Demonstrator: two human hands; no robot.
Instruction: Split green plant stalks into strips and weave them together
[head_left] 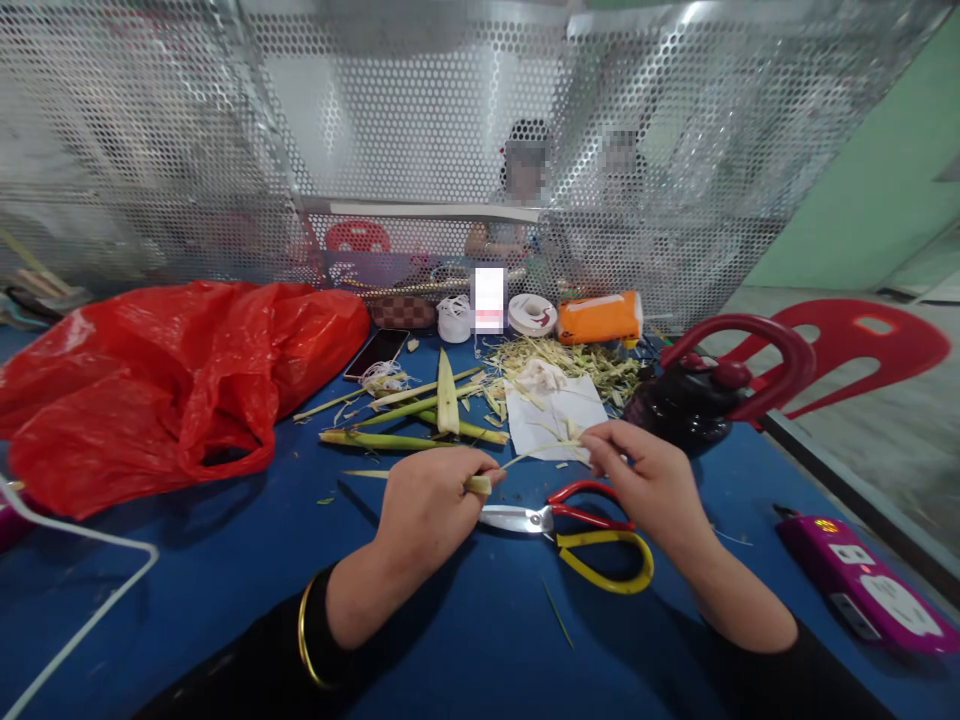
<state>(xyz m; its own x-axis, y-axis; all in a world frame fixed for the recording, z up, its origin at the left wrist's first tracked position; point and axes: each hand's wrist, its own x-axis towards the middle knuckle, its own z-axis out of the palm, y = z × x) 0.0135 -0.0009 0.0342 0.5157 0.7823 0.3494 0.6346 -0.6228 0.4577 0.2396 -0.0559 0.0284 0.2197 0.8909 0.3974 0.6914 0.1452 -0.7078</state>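
Observation:
My left hand (429,508) is closed around a pale green plant stalk (478,485), whose cut end sticks out past the thumb. From there a thin pale strip (536,451) runs to my right hand (651,472), pinched between its thumb and fingertips. Between and below my hands lie scissors (553,521) with one red and one yellow handle, their blade tips hidden behind my left hand. Several green stalks (394,440) and a broad pale leaf piece (446,395) rest beyond my left hand. Past my right fingertips is a white paper sheet (536,420) with scraps on it.
Shredded trimmings (592,365) are heaped at the back. A red plastic bag (187,370) covers the left side; a phone (381,352) lies beside it. At right stand a dark red-handled kettle (686,400) and a purple device (862,580). A perforated metal screen (420,120) borders the table; people sit behind.

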